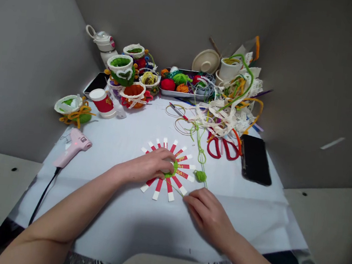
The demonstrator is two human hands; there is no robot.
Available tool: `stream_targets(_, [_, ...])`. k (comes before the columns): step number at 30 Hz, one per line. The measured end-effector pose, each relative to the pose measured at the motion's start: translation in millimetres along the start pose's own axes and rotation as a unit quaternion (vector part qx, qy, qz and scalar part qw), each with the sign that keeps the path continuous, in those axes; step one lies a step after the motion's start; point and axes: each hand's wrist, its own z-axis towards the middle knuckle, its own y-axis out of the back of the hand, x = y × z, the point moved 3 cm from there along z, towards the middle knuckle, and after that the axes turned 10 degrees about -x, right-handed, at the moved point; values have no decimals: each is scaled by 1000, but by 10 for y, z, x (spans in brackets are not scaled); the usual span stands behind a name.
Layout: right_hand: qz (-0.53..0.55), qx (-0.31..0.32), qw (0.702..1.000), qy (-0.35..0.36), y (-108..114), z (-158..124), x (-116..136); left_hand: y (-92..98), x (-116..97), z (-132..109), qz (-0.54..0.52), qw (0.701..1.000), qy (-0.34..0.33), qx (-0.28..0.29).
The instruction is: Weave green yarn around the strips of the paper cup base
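Note:
A fan of red-and-white paper strips [159,189] radiates from a round centre on the white tablecloth, like a cut paper cup laid flat. Green yarn [171,170] is wound around its middle. My left hand [151,167] rests over that centre, fingers curled around the base and yarn. My right hand [209,216] lies at the lower right of the strips, fingertips pinched on a thin green yarn strand [179,191]. A small green yarn ball [200,176] lies just above it, with looped strands trailing up the cloth.
A pink glue gun [74,148] lies at left, its black cord running off the table edge. Red-handled scissors [223,148] and a black phone [256,160] sit at right. Behind are tangled lace [225,116], a yarn-filled metal tray [178,83] and woven cups [121,68].

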Motion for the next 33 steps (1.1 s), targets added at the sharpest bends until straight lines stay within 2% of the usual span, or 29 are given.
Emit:
stream_targets(3, [-15, -6, 1000, -13, 3, -31, 5, -1, -4, 6, 1, 1000, 6, 3])
stream_targets(7, [-49, -29, 997, -57, 60, 87, -138, 3, -16, 9, -8, 1000, 12, -2])
stream_targets(13, [-85, 30, 992, -90, -42, 465, -527, 9, -19, -3, -6, 1000, 11, -4])
stream_targets(16, [-110, 26, 988, -105, -108, 613, -686, 1, -21, -6, 2, 1000, 7, -3])
stream_targets(20, [-103, 34, 991, -83, -88, 695, -798, -33, -8, -7, 19, 1000, -4, 2])
stream_targets(22, [-123, 20, 989, -75, 5, 734, -865, -54, 6, -5, 27, 1000, -9, 5])
stream_targets(26, [-149, -64, 982, -99, 316, 937, -1060, -64, 28, -4, 12, 1000, -10, -2])
stream_targets(30, [-128, -155, 970, -134, 700, 1344, -1235, -53, 23, -15, 12, 1000, -10, 4])
stream_targets(33, [-114, -217, 956, -161, 1039, 1759, -1256, -54, 25, -21, 20, 1000, -14, 5])
